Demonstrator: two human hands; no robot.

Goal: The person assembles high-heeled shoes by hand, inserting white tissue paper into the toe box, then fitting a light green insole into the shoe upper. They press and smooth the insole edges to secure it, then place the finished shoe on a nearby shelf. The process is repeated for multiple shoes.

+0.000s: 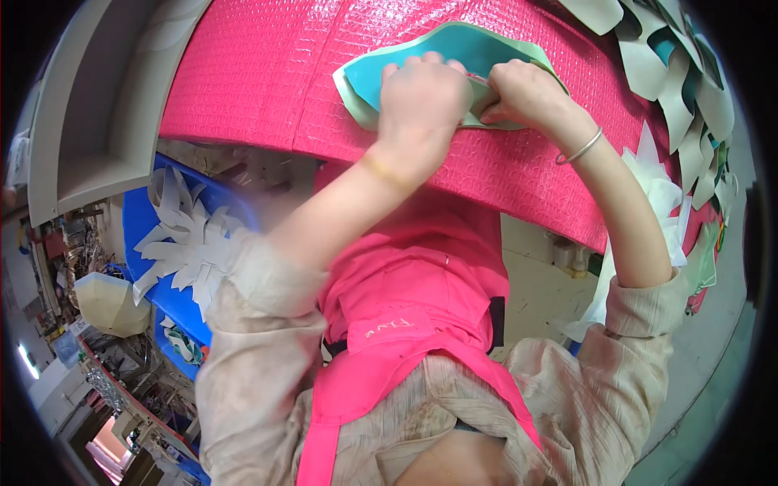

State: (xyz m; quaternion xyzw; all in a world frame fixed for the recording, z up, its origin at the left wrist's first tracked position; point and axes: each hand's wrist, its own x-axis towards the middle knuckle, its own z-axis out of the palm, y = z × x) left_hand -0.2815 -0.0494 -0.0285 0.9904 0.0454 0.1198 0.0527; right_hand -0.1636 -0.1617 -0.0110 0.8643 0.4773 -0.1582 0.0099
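Note:
On the pink-covered table (243, 81) lies a flat, soft-looking teal sheet (478, 44) with a pale green layer (356, 104) showing around its rim. My left hand (425, 101) is over its middle, fingers curled in and slightly smeared by motion; their tips are hidden. Beside it my right hand (527, 93), with a bangle at the wrist, is closed at the near edge of the layered sheet, thumb tucked under the fingers. A small reddish-and-white bit (478, 78) shows between the hands, too small to name.
Several pale sheet pieces (677, 89) are piled along the table's right side, with crumpled white pieces (655, 190) nearer me. A grey open box (97, 178) stands at the left. Below it, white pointed cut-outs (190, 235) lie in a blue bin (174, 300).

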